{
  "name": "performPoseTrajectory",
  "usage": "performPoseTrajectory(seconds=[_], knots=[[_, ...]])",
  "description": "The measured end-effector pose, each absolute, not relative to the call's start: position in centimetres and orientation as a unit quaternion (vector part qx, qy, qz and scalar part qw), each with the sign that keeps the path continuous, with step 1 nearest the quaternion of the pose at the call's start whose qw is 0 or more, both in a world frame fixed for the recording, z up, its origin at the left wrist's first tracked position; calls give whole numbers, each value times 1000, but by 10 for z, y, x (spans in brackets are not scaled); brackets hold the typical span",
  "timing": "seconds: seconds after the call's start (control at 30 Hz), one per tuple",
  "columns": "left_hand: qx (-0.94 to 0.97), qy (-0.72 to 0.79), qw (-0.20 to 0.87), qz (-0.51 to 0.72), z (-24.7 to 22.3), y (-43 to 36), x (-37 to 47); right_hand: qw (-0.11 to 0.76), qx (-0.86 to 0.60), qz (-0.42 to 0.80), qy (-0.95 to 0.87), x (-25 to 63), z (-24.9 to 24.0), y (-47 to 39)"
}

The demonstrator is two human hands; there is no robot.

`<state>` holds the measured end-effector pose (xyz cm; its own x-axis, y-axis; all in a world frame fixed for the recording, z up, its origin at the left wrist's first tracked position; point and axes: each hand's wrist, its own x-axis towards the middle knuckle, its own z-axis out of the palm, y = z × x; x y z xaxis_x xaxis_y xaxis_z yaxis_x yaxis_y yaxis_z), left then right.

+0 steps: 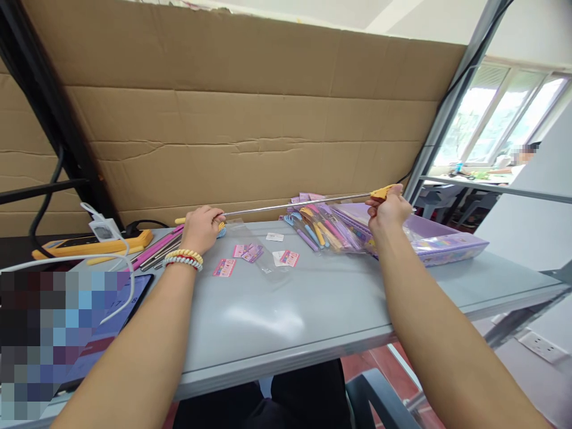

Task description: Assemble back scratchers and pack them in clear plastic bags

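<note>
An extended telescopic back scratcher (295, 204), a thin silver rod with yellow ends, stretches almost level above the table between my hands. My left hand (201, 229) is closed around its left part, and a yellow tip pokes out beyond the fingers. At the other end, my right hand (388, 205) grips the wide yellow piece between thumb and fingers. Below the rod lie a clear plastic bag (268, 262) and several small pink and purple cards (224, 267). Just left of my right wrist is a pile of bagged purple, yellow and blue scratchers (322, 229).
A purple tray (451, 247) stands at the right. Pink and silver rods (156, 253) lie at the left by a yellow device (98, 244), a white charger (106, 229) and a tablet (134, 301). Cardboard (268, 119) walls the back. Another person sits far right.
</note>
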<state>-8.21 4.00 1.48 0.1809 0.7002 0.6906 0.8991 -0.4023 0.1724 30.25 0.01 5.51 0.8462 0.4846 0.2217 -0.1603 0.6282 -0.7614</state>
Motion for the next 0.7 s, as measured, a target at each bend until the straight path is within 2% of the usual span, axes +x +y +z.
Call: performPoseTrajectory(seconds=[0.27, 0.5, 0.7], knots=[[-765, -539, 123, -329, 32, 23, -87, 805, -414, 250, -343, 268, 48, 8], [-794, -500, 175, -298, 28, -4, -18, 572, -384, 360, -629, 179, 23, -3], [-796, -494, 171, -304, 27, -11, -3, 549, -344, 355, -673, 159, 20, -6]])
